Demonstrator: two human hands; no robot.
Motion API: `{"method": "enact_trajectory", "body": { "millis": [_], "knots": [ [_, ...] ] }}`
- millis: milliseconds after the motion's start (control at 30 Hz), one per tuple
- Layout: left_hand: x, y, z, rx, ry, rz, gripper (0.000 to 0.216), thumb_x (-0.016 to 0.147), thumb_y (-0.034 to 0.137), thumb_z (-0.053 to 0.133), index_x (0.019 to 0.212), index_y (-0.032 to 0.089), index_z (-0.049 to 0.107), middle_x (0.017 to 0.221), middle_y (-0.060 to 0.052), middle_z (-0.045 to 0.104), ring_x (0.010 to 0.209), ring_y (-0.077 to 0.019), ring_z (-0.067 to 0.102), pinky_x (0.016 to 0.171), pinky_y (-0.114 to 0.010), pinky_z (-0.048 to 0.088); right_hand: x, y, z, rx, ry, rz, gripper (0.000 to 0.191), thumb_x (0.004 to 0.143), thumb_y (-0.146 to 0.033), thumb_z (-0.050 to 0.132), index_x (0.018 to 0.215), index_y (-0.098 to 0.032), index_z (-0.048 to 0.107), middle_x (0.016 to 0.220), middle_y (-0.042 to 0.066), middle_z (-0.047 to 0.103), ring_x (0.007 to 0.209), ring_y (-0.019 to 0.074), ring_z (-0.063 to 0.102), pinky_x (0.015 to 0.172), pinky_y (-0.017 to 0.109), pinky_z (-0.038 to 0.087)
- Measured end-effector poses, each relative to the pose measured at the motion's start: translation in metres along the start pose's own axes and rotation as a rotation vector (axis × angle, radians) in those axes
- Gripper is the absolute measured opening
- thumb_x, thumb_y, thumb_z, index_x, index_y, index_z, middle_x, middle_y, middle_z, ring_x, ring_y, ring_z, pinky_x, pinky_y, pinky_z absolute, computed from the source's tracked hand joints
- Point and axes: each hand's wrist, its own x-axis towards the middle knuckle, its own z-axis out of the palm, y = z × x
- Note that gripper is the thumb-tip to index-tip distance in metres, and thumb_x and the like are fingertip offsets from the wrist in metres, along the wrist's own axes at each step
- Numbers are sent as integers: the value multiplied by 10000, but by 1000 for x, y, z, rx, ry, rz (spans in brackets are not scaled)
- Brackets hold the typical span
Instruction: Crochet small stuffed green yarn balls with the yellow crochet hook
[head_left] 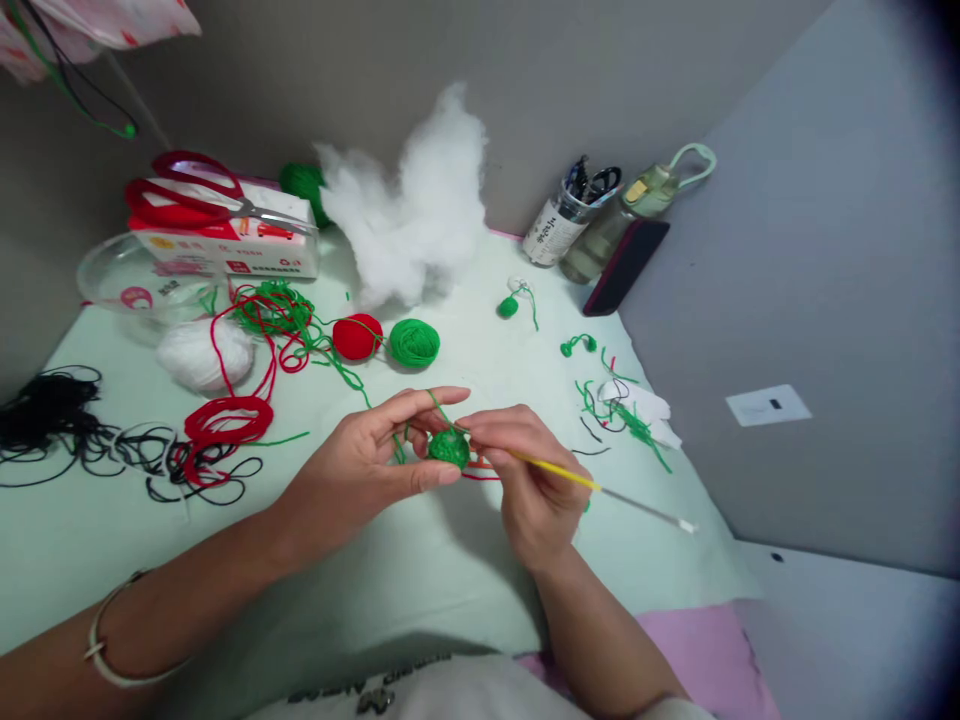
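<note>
My left hand [382, 445] pinches a small green crochet piece [448, 449] between thumb and fingers, with green yarn running over the raised index finger. In my right hand [529, 480] is a crochet hook [562, 470] with a yellow grip and a grey shaft end. Its tip meets the green piece, where my fingers partly hide it. Beyond the hands lie a red yarn ball [358, 337] and a green yarn ball [414, 343]. A bit of red yarn shows beneath the piece.
White stuffing [420, 200] stands at the back. Red-handled scissors [202, 195] rest on a box [240, 250]. Left are white yarn [206, 355], black cord [52, 410] and coiled red yarn [229, 420]. Right are a pen cup [559, 225], a bottle [604, 235], a phone [626, 268] and yarn scraps [630, 410].
</note>
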Motion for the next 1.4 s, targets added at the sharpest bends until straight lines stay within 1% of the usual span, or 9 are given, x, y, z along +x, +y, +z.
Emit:
{"method": "enact_trajectory", "body": {
  "millis": [133, 233, 433, 667, 867, 1033, 1133, 1267, 1400],
  "knots": [
    [0, 1, -3, 42, 29, -17, 601, 761, 358, 866, 1328, 304, 677, 1046, -24, 666, 1083, -229, 601, 970, -370, 435, 4, 5, -2, 307, 26, 262, 145, 972, -241, 639, 997, -284, 775, 963, 23, 782, 812, 143, 702, 680, 272, 577],
    [-1, 2, -4, 37, 16, -36, 589, 767, 368, 861, 1324, 311, 678, 1046, -24, 667, 1088, -232, 608, 956, -364, 441, 6, 6, -4, 425, 4, 359, 127, 982, -272, 631, 978, -268, 758, 943, 15, 785, 734, 104, 683, 688, 236, 574],
    [-1, 5, -3, 61, 26, -53, 566, 770, 372, 849, 1310, 311, 691, 1009, -16, 642, 1033, -214, 610, 891, -335, 451, 8, 4, -7, 453, -5, 396, 131, 997, -302, 609, 963, -245, 722, 925, 18, 797, 722, 97, 697, 682, 221, 578],
    [-2, 5, -4, 166, 34, -29, 542, 781, 357, 831, 1304, 314, 694, 976, -6, 616, 972, -192, 580, 843, -324, 428, 6, 3, -11, 364, -64, 351, 131, 999, -292, 597, 979, -241, 716, 935, 29, 785, 761, 129, 709, 693, 270, 600],
    [0, 6, -3, 301, 96, 19, 503, 786, 315, 795, 1280, 293, 703, 956, -3, 594, 952, -189, 566, 865, -343, 409, 6, -1, -13, 145, -122, 216, 177, 1004, -186, 557, 1028, -230, 727, 969, 48, 756, 812, 147, 722, 711, 299, 617],
    [1, 7, -1, 351, 131, 12, 515, 786, 305, 768, 1294, 282, 690, 945, -3, 591, 926, -189, 558, 854, -351, 416, 6, 0, -12, -62, -205, -41, 221, 979, -108, 559, 1079, -225, 717, 965, 66, 769, 941, 198, 734, 765, 356, 626],
    [-1, 7, 2, 328, 178, 34, 526, 763, 310, 789, 1280, 283, 698, 924, 4, 599, 912, -186, 559, 882, -353, 421, 3, 0, -9, -183, -183, -180, 229, 979, -101, 547, 1103, -215, 702, 1002, 86, 776, 933, 203, 745, 742, 357, 637],
    [-5, -2, 8, 285, 277, 101, 534, 780, 299, 786, 1304, 322, 688, 896, 18, 567, 878, -170, 545, 859, -328, 438, -5, -2, -2, -568, -144, -390, 258, 944, -50, 574, 1137, -184, 679, 1083, 124, 760, 962, 193, 737, 745, 306, 643],
    [-10, -9, 16, 124, 264, 85, 535, 832, 360, 786, 1349, 386, 652, 944, 29, 560, 892, -138, 549, 866, -275, 443, -12, -7, 1, -808, -109, -481, 248, 910, -48, 638, 1094, -204, 696, 1006, 88, 739, 903, 174, 721, 759, 287, 640]
  ]
}}
